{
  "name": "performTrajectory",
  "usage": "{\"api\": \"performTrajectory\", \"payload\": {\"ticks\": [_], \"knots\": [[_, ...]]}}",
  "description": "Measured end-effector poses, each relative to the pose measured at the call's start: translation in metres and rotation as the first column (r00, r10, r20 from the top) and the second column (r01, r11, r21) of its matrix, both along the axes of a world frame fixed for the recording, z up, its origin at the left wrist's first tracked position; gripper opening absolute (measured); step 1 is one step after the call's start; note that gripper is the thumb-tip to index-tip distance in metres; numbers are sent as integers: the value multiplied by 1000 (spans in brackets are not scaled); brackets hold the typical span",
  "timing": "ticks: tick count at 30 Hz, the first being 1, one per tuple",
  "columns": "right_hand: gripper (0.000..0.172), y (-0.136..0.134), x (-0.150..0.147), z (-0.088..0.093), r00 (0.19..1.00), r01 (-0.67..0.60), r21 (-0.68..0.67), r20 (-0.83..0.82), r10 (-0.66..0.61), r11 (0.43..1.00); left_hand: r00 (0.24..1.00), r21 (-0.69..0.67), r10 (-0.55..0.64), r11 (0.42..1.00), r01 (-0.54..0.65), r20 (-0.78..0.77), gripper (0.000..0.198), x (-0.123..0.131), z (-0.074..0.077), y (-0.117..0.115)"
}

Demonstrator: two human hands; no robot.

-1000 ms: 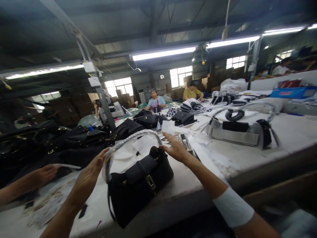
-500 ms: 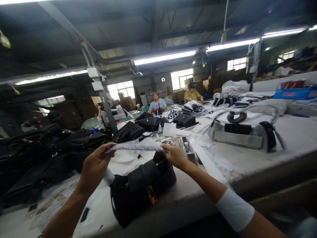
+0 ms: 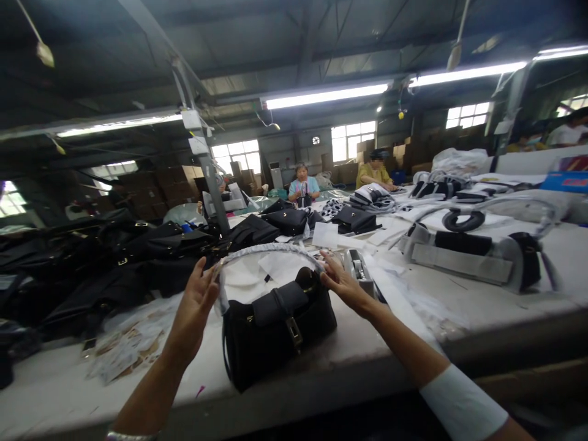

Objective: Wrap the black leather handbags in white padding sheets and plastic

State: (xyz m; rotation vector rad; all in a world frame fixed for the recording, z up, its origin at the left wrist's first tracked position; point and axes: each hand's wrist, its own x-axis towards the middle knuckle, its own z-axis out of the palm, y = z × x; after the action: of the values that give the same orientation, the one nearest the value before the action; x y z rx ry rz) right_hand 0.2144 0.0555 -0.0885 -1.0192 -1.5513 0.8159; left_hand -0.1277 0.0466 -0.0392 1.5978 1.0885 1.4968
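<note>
At the near edge of the white table, dead centre: one black handbag, upright, boxy, matte-grained, with a flap strap and one gold-toned buckle. Arching over it, one handle wrapped in pale crinkled film.

Reaching in from 7 o'clock with the left hand: forearm slanted upward, palm turned inward, fingers spread apart and loose, tips just beside the handle's left end, clamped on nothing.

Reaching in from 5 o'clock with the right hand: wrist low, fingers stretched flat onto the handle's right end, touching the wrap; cannot tell whether pinched around it. One white cuff round the right forearm.

Just beside the right hand at 3 o'clock, one small grey metal dispenser. Heaped at 9 to 10 o'clock, black bags too overlapped to count, with gold fittings. At 8 o'clock, loose printed sheets. At 2 o'clock, one grey-wrapped bag, long and low. Far off at 12 o'clock, two people at the table's far end.
</note>
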Motion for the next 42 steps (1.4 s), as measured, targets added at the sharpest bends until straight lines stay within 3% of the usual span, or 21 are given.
{"api": "performTrajectory", "payload": {"ticks": [2, 6, 7, 9, 14, 20, 23, 26, 28, 30, 33, 36, 39, 42], "knots": [[84, -9, 6, -18, 993, -74, -103, -103, 63, 992, 1000, -3, -4, 1000, 4, -3, 93, -5, -35, -13], [90, -14, 9, -51, 988, -127, -204, -117, 105, 971, 989, -148, 4, 989, -26, -145, 114, -8, -119, -30], [88, -13, 8, -56, 990, -114, -204, -102, 94, 972, 979, -140, 31, 988, -60, -201, 115, -7, -133, -32], [77, -7, 3, -60, 998, -43, -181, -43, 36, 983, 967, -155, 77, 981, -117, -242, 110, -3, -146, -31], [52, 2, -11, -53, 988, 136, -126, 96, -124, 983, 965, -260, 129, 947, -188, -228, 94, 5, -126, -21], [44, -14, -12, -33, 926, 328, -117, 238, -295, 937, 987, -336, 61, 936, -107, -146, 64, 15, -109, -17], [47, -17, -4, -24, 880, 389, -196, 368, -301, 900, 995, -481, 7, 875, -54, -99, 66, 15, -108, -10], [52, -10, 8, -24, 856, 428, -266, 427, -293, 864, 991, -550, 29, 829, -97, -130, 75, 9, -107, -1], [54, -6, 15, -28, 850, 449, -290, 429, -304, 845, 989, -524, 39, 845, -110, -144, 74, 3, -104, 2], [54, -6, 19, -30, 837, 463, -264, 444, -320, 846, 972, -425, 27, 896, -127, -234, 67, -1, -96, 2], [51, -18, 13, -22, 770, 434, -4, 521, -368, 901, 840, -119, -29, 992, -43, -542, 55, 2, -79, -3], [55, -35, -4, -8, 692, 119, 213, 683, -235, 970, 569, 101, -62, 963, 251, -820, 66, 16, -69, -6], [79, -43, -20, -4, 531, -197, 144, 847, -17, 970, 341, 125, -34, 893, 432, -939, 98, 31, -70, -2], [100, -38, -26, -11, 421, -243, 74, 907, 37, 967, 258, 102, -22, 884, 457, -966, 110, 38, -77, 5]]}}
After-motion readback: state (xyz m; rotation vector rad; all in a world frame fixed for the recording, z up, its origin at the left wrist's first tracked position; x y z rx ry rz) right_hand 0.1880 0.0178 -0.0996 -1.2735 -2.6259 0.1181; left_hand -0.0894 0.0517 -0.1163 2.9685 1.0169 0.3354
